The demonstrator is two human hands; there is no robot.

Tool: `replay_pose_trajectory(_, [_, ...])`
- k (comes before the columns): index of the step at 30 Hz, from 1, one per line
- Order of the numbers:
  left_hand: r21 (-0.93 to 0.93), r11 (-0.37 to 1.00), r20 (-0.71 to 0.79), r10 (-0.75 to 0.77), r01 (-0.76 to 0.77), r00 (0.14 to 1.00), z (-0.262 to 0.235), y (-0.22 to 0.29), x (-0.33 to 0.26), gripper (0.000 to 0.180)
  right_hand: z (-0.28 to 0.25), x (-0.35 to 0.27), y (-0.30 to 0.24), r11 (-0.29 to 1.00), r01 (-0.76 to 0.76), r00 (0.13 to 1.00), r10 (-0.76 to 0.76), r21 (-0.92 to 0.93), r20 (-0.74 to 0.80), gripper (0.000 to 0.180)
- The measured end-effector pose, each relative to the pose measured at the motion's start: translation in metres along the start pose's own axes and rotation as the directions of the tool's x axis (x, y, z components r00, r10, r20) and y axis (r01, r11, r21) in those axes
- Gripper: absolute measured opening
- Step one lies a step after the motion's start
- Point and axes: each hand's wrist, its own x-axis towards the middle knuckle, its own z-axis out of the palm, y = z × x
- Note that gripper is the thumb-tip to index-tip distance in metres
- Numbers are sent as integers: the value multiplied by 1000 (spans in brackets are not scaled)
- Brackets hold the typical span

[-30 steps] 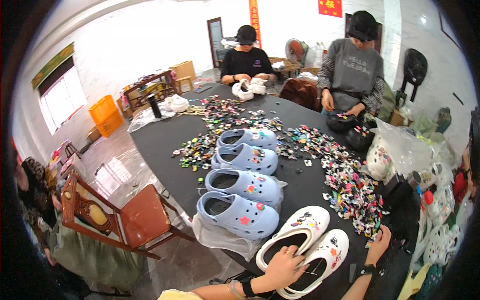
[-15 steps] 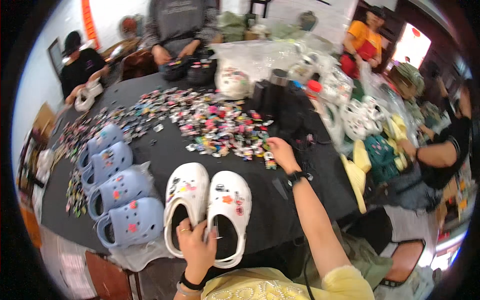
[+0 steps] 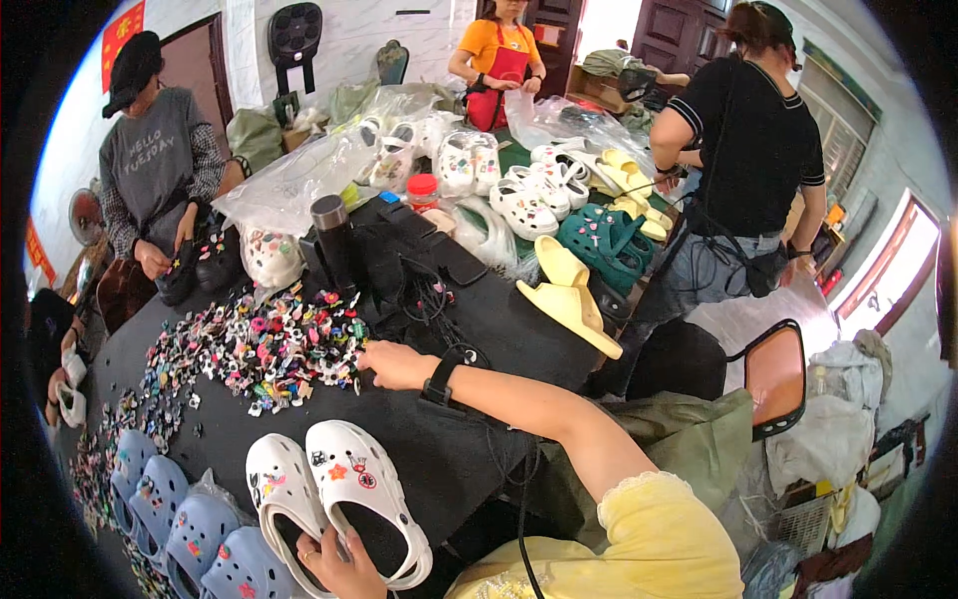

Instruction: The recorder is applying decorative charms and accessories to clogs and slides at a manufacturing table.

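Head view: you are looking farther right than half a second ago, so the black bench [image 3: 539, 344] is lying at a new angle and the co-worker in black [image 3: 743, 150] is showing more fully beyond the yellow slippers [image 3: 574, 299].
White clogs [image 3: 344, 449]: the pair is lying side by side at the bench's near edge, toes pointing away from you, both uppers carrying small decorations.
Left hand [image 3: 342, 571]: your fingers are holding the pair by the adjoining sides, near the foot openings.
Right hand [image 3: 397, 366]: your arm is reaching over the bench and the fingers are meeting the right edge of the loose charms; they are looking narrow, but you cannot tell from here whether they are pinching a piece.
Charm pile [image 3: 269, 344]: it is spreading from your right fingers toward the left, with a black tumbler [image 3: 334, 240] standing behind it.
Blue clogs [image 3: 200, 529]: four are standing in a row left of the white pair, the nearest running out at the lower edge.
Change: mainly your view is turning; your hands are keeping to the same two places.
Meaning: the work is probably continuing undisturbed, one hand steadying the pair, the other busy among the charms.
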Motion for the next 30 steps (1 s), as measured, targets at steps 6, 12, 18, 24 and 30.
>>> replay_pose_trajectory(6, [-34, 999, 35, -6, 7, 999, -1, -3, -2, 30, 20, -5, 10, 976, 123, 973, -154, -183, -169, 9])
replay_pose_trajectory(12, [-22, 998, 57, -61, 63, 996, 0, -5, -5, 32, 9, -6, -18, 997, 71, 958, -56, 44, -283, 5])
replay_pose_trajectory(18, [-33, 997, 78, -72, 74, 994, -2, -4, -3, 31, -37, -52, -132, 945, 248, 914, -155, 214, -375, 10])
replay_pose_trajectory(24, [-43, 998, 17, -47, 48, 999, -2, -2, -2, 29, 7, -86, -172, 836, 448, 889, -454, 317, -61, 22])
replay_pose_trajectory(30, [-333, 941, -65, -78, 52, 995, -21, 5, -8, 24, 17, -89, -179, 890, 445, 887, -453, 99, 89, 26])
